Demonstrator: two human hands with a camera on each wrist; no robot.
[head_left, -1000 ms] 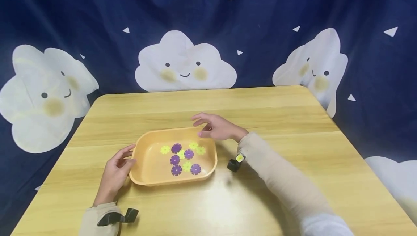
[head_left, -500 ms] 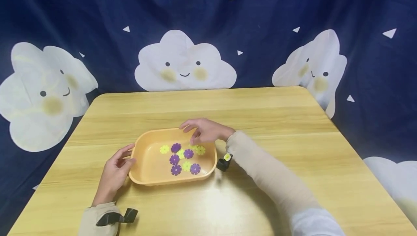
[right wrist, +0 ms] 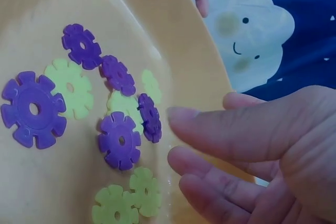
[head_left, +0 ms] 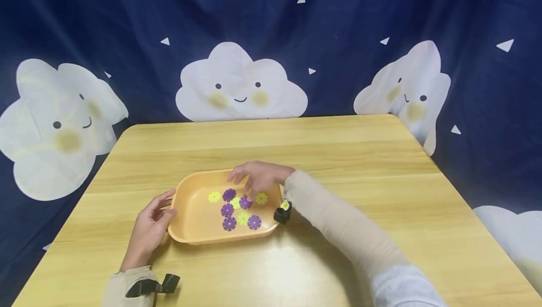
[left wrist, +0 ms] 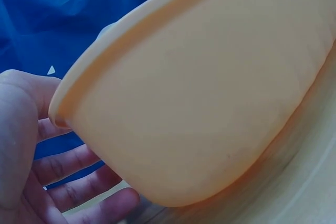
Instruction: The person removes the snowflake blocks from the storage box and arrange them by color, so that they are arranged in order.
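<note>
Five purple discs [right wrist: 113, 150] and five yellow discs [right wrist: 81, 90] lie inside the orange tray [head_left: 192, 215] in the right wrist view; the head view shows four yellow. The right hand [head_left: 260, 176] hovers over them, loose and free; the left hand [head_left: 148, 226] grips the tray's end. Wood-grain table [head_left: 338, 156], navy cloud-printed curtain [head_left: 338, 10] behind.

tray [head_left: 192, 213]: on table [head_left: 360, 156], left of centre, well before back edge | discs [head_left: 232, 222]: in tray, from just left of middle to near right edge, some overlapping | left hand [head_left: 150, 227]: at tray's left edge | right hand [head_left: 260, 176]: over tray's right rear part, just above nearest discs | curtain [head_left: 271, 15]: behind table's back edge
</note>
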